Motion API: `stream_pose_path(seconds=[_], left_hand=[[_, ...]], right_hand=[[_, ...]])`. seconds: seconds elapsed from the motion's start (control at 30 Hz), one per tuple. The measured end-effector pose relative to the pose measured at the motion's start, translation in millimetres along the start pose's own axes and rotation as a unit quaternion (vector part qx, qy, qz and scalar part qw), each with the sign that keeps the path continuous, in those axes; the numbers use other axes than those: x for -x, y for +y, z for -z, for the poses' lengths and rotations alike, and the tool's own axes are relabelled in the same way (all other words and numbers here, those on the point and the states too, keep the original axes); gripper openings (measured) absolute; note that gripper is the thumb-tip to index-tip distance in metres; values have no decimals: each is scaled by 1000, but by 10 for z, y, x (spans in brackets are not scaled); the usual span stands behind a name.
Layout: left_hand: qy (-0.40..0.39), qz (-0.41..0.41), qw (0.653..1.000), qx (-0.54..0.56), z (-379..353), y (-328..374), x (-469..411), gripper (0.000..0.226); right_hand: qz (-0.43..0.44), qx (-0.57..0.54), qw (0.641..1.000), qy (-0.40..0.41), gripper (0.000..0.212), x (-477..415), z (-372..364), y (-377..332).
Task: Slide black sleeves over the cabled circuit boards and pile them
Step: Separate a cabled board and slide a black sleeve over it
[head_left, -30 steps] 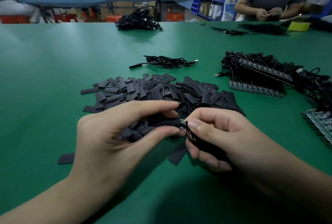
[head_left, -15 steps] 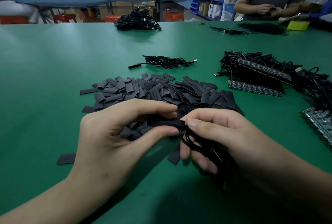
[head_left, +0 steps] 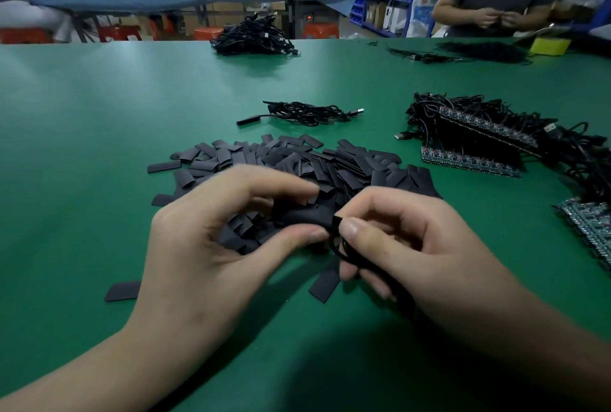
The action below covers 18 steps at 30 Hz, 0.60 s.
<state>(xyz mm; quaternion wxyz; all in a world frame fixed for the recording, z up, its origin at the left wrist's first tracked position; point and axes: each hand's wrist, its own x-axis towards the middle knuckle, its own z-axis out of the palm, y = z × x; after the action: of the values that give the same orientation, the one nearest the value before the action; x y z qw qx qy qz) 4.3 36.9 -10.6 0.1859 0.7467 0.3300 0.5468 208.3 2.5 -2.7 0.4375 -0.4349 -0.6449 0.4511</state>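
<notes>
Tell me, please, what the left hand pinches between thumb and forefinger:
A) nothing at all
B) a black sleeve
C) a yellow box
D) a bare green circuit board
B: the left hand pinches a black sleeve between thumb and forefinger, while the right hand holds the black cable at the sleeve's end.

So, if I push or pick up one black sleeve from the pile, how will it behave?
Probably light and thin: the black sleeves lie as flat strips, loosely overlapping. Likely it slides rather than rolls, being flat. Perhaps soft too: the held sleeve looks rounded in the left hand.
</notes>
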Motion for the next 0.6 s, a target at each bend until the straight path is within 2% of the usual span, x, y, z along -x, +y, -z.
stream_pose_path(seconds=[0.1,0.2,0.43,0.6], left_hand=[[30,28,999,-6,-12,-39,-5,33],[45,63,996,35,-55,-11,0,37],[-1,53,998,45,-92,16,33,56],[-8,30,999,32,-60,-15,7,59]], right_hand=[[88,149,980,94,9,48,-28,9],[141,228,954,136,7,60,-46,7],[184,325,918,134,3,51,-80,0],[177,320,923,118,6,51,-72,-20]])
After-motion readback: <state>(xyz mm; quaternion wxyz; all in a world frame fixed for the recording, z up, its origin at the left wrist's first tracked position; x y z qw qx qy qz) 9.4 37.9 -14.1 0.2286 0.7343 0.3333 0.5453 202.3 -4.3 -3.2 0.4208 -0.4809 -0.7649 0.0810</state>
